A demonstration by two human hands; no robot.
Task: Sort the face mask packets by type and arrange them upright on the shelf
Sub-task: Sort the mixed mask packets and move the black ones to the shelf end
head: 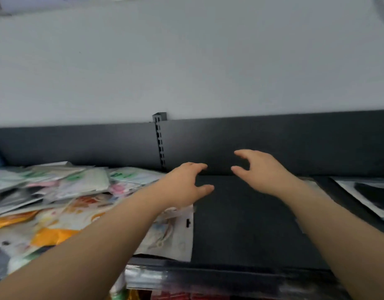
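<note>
A loose heap of face mask packets (63,191) lies flat on the left half of the dark shelf (241,224), in white, green, pink and orange wrappers. One whitish packet (171,237) with a hang slot lies at the heap's right edge, partly under my left forearm. My left hand (186,182) hovers above the heap's right edge, fingers spread and curled, holding nothing. My right hand (262,169) hangs over the bare middle of the shelf, also spread and holding nothing. A black-and-white packet (373,195) lies flat at the far right.
A dark back panel (295,144) with a slotted upright post (159,139) closes the rear of the shelf. Above it is a pale wall. Below the shelf's front lip (230,273), more coloured goods show on a lower level.
</note>
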